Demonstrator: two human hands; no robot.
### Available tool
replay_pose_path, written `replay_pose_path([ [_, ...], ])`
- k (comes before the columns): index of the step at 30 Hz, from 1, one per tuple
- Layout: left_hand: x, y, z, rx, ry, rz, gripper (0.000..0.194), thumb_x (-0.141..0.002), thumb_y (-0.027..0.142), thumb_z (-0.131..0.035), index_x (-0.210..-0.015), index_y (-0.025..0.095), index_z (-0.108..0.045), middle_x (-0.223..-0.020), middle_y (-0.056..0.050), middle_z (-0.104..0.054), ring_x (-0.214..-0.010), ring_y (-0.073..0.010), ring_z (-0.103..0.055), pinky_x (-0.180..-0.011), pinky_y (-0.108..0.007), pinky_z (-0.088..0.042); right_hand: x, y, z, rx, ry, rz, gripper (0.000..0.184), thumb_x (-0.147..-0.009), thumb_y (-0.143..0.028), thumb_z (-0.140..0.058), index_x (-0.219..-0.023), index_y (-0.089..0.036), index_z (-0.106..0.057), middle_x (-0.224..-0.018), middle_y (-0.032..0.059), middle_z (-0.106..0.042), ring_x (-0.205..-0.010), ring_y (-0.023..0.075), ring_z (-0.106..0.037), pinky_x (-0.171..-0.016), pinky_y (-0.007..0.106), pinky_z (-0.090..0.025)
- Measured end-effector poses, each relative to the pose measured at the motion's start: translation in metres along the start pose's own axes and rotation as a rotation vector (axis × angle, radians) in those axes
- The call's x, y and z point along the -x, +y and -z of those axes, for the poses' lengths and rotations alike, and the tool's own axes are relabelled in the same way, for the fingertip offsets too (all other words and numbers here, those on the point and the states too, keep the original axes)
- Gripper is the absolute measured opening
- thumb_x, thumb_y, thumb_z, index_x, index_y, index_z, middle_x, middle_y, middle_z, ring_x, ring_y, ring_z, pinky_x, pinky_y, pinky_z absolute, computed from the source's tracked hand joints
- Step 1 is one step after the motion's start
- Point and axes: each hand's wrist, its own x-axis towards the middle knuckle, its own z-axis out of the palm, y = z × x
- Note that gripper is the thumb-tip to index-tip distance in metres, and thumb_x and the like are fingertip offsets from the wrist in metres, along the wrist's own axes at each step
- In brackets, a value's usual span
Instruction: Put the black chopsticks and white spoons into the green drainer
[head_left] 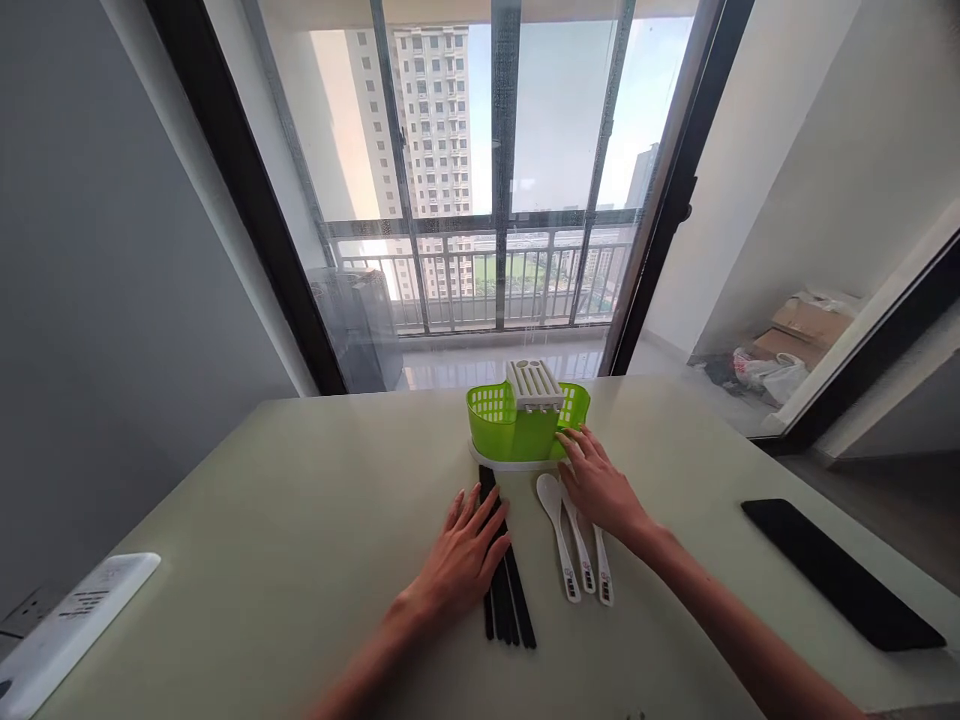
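My left hand (471, 545) lies with spread fingers over several black chopsticks (512, 590), which lie side by side on the table. My right hand (598, 480) is open, its fingertips at the front right of a green utensil basket (495, 430); whether they touch it I cannot tell. The basket stands on a white base tray (517, 466) and carries a white slotted piece (535, 385) on top. Three white spoons (556, 535) lie fanned out below my right hand, handles toward me. The hand hides parts of two of them.
The pale table (300, 520) reaches toward a glazed sliding door. A black flat slab (840, 570) lies near the right edge and a white box-like device (86, 620) at the left edge. Cardboard boxes (814, 325) and plastic bags sit on the floor beyond.
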Motion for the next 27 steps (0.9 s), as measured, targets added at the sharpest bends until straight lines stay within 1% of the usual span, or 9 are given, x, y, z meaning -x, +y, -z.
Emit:
replay_pose_path([
  [3, 0.003, -0.002, -0.002, 0.040, 0.048, 0.034, 0.055, -0.108, 0.045, -0.032, -0.160, 0.031, -0.026, -0.169, -0.001, -0.021, -0.157, -0.0236, -0.014, -0.129, -0.051, -0.020, 0.006, -0.001, 0.001, -0.055, 0.058, 0.037, 0.051, -0.100, -0.024, -0.038, -0.150, -0.016, -0.045, -0.159, 0.0116, -0.041, -0.154, 0.0300, -0.021, -0.114, 0.050, -0.044],
  [5, 0.004, -0.004, -0.004, 0.066, 0.079, 0.090, 0.056, -0.107, 0.045, -0.034, -0.160, 0.027, -0.028, -0.168, -0.004, -0.024, -0.156, -0.0234, -0.017, -0.128, -0.050, -0.023, 0.015, -0.005, 0.002, -0.112, 0.151, 0.058, 0.050, -0.100, -0.024, -0.038, -0.149, -0.014, -0.044, -0.158, 0.0142, -0.042, -0.153, 0.0303, -0.025, -0.118, 0.053, -0.038],
  [7, 0.004, -0.007, -0.005, 0.087, 0.112, 0.145, 0.056, -0.107, 0.046, -0.036, -0.158, 0.024, -0.031, -0.167, -0.007, -0.029, -0.156, -0.0238, -0.021, -0.127, -0.049, -0.026, 0.033, -0.013, 0.005, -0.194, 0.255, 0.067, 0.047, -0.101, -0.025, -0.039, -0.146, -0.016, -0.045, -0.155, 0.0152, -0.045, -0.149, 0.0294, -0.034, -0.118, 0.053, -0.039],
  [9, 0.004, -0.011, -0.005, 0.100, 0.134, 0.176, 0.056, -0.106, 0.047, -0.039, -0.156, 0.023, -0.034, -0.166, -0.008, -0.032, -0.155, -0.0245, -0.024, -0.126, -0.049, -0.029, 0.056, -0.024, 0.010, -0.303, 0.307, 0.090, 0.040, -0.102, -0.027, -0.041, -0.141, -0.021, -0.049, -0.148, 0.0133, -0.052, -0.140, 0.0268, -0.046, -0.113, 0.049, -0.044],
  [13, 0.004, -0.017, -0.004, 0.100, 0.138, 0.193, 0.058, -0.104, 0.048, -0.042, -0.155, 0.023, -0.034, -0.163, -0.010, -0.038, -0.153, -0.0259, -0.028, -0.126, -0.051, -0.029, 0.101, -0.049, 0.017, -0.493, 0.161, 0.215, 0.027, -0.102, -0.024, -0.042, -0.126, -0.026, -0.055, -0.133, 0.0094, -0.061, -0.120, 0.0212, -0.062, -0.101, 0.037, -0.053],
  [16, 0.006, -0.018, -0.003, 0.094, 0.136, 0.205, 0.059, -0.104, 0.049, -0.043, -0.156, 0.022, -0.034, -0.161, -0.011, -0.041, -0.153, -0.0264, -0.028, -0.125, -0.052, -0.028, 0.121, -0.065, 0.014, -0.542, 0.058, 0.206, 0.020, -0.103, -0.022, -0.041, -0.115, -0.025, -0.057, -0.115, 0.0070, -0.067, -0.097, 0.0176, -0.069, -0.085, 0.031, -0.056],
  [19, 0.006, -0.018, -0.004, 0.092, 0.128, 0.203, 0.060, -0.103, 0.049, -0.046, -0.155, 0.022, -0.034, -0.161, -0.010, -0.042, -0.154, -0.0266, -0.027, -0.126, -0.052, -0.028, 0.129, -0.079, 0.003, -0.526, 0.014, 0.126, 0.014, -0.103, -0.026, -0.043, -0.106, -0.025, -0.057, -0.089, 0.0007, -0.070, -0.072, 0.0152, -0.069, -0.068, 0.027, -0.053],
  [22, 0.007, -0.017, -0.004, 0.094, 0.125, 0.211, 0.061, -0.101, 0.048, -0.049, -0.154, 0.022, -0.035, -0.160, -0.011, -0.043, -0.153, -0.0265, -0.028, -0.125, -0.052, -0.029, 0.132, -0.090, -0.010, -0.461, -0.028, 0.103, 0.012, -0.104, -0.030, -0.045, -0.105, -0.025, -0.056, -0.069, -0.0045, -0.068, -0.059, 0.0157, -0.068, -0.057, 0.025, -0.046],
  [27, 0.008, -0.018, -0.002, 0.120, 0.147, 0.218, 0.058, -0.101, 0.046, -0.052, -0.152, 0.024, -0.037, -0.157, -0.010, -0.047, -0.152, -0.0257, -0.032, -0.124, -0.052, -0.032, 0.133, -0.099, -0.024, -0.345, -0.015, 0.093, 0.016, -0.105, -0.032, -0.042, -0.099, -0.024, -0.055, -0.067, -0.0028, -0.070, -0.056, 0.0173, -0.070, -0.051, 0.025, -0.038],
])
